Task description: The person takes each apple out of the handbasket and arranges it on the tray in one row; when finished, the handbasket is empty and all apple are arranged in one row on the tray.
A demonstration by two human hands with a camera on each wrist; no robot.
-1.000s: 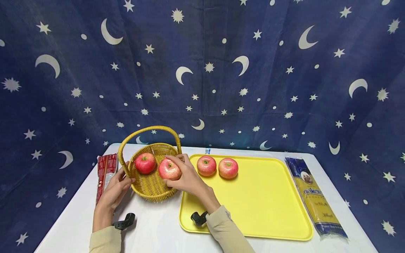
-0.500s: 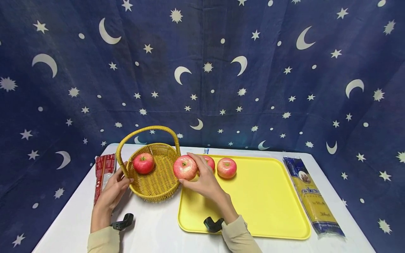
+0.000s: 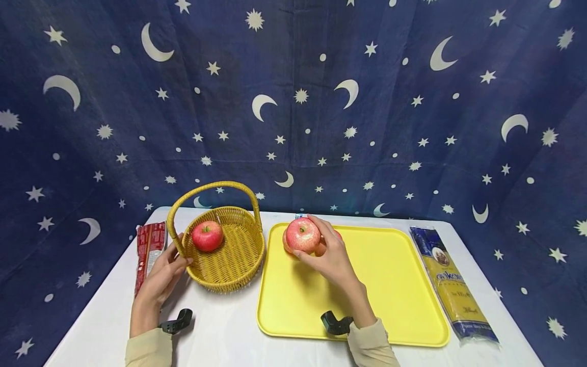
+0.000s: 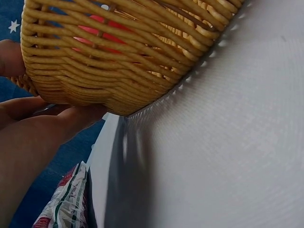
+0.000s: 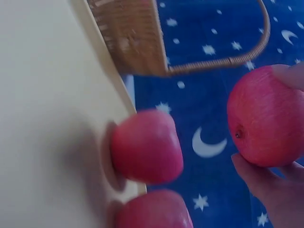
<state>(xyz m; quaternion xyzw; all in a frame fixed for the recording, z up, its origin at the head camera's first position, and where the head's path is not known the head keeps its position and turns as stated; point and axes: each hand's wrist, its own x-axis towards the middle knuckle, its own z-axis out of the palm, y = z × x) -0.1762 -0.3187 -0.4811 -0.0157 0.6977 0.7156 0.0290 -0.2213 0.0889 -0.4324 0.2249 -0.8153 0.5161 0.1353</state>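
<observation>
My right hand (image 3: 334, 257) grips an apple (image 3: 303, 234) between thumb and fingers, held in the air above the yellow tray (image 3: 385, 295). Two more apples sit on the tray behind it, mostly covered in the head view; the right wrist view shows one apple (image 5: 147, 146) whole and the second apple (image 5: 154, 211) cut off by the frame. My left hand (image 3: 158, 280) holds the left side of the wicker basket (image 3: 224, 278), thumb at the rim near the handle base and fingers outside. Inside the basket, towards its left, lies one red apple (image 3: 208, 236).
A red-and-white packet (image 3: 150, 250) lies left of the basket. Along the tray's right side lies a blue-and-yellow pasta bag (image 3: 451, 285). A dark curtain (image 3: 293, 102) with moons and stars hangs behind the white table (image 3: 220, 331).
My right hand has lifted an apple out of the basket and carried it right, over the tray. My left hand keeps its hold on the basket, which stays in place.
</observation>
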